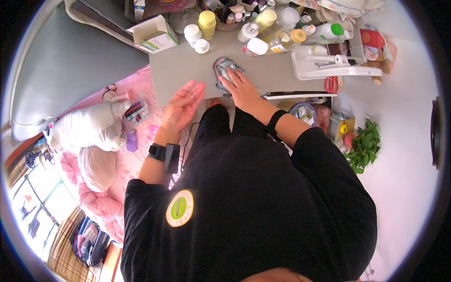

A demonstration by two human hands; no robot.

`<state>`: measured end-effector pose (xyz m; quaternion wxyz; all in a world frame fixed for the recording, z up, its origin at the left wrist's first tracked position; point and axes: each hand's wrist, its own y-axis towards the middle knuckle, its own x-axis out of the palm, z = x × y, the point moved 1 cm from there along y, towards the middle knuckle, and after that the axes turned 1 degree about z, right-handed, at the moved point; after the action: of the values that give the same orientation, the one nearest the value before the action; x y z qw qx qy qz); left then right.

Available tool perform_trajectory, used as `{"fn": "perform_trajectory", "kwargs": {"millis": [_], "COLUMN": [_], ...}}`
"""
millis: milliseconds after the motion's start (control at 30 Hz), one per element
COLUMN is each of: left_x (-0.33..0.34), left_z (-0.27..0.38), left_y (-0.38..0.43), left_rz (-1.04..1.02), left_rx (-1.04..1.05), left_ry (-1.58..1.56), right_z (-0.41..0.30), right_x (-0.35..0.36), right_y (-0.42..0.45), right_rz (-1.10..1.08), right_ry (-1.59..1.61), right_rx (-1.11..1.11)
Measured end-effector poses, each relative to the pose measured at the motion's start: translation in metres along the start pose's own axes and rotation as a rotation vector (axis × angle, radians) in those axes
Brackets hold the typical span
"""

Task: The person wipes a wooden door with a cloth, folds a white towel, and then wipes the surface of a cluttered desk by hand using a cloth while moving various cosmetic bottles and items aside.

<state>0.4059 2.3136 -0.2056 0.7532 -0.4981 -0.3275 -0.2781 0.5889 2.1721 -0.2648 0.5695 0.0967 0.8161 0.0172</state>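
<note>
My right hand [241,88] lies with spread fingers on a folded grey cloth [222,67] with pinkish edging. The cloth rests on the grey tabletop [176,72] near its front edge; whether the fingers grip it or only press on it cannot be told. To the left, my left hand [185,105] is raised by the front edge, palm up, fingers apart and holding nothing. Beyond the cloth stand a white bottle [192,33], a yellow-capped container [207,24], a small white-capped bottle [202,46] and a white-lidded tub [256,47].
An open carton [155,37] stands at the back left. Several bottles, including a green-capped one [331,31], crowd the back right beside a white folding stand [338,70]. Red-handled scissors [331,84] lie at the right edge. A pink-covered bed [151,123] is left, a leafy plant [364,146] right.
</note>
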Motion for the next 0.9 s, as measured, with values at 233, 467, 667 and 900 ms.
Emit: {"fn": "perform_trajectory", "kwargs": {"millis": [233, 467, 667, 900], "left_x": [0.002, 0.005, 0.039, 0.042], "left_z": [-0.001, -0.019, -0.036, -0.039], "left_y": [0.001, 0.036, 0.090, 0.103], "left_rz": [0.021, 0.272, 0.117, 0.092], "left_rx": [0.024, 0.030, 0.001, 0.108], "left_ry": [0.017, 0.125, 0.031, -0.193], "right_z": [-0.004, -0.018, -0.010, 0.012], "right_x": [-0.002, 0.005, -0.003, -0.022], "right_y": [0.002, -0.003, -0.009, -0.031], "right_rz": [0.003, -0.076, -0.201, -0.161], "right_ry": [-0.025, 0.051, 0.052, 0.032], "right_rx": [0.005, -0.161, -0.170, -0.040]}}
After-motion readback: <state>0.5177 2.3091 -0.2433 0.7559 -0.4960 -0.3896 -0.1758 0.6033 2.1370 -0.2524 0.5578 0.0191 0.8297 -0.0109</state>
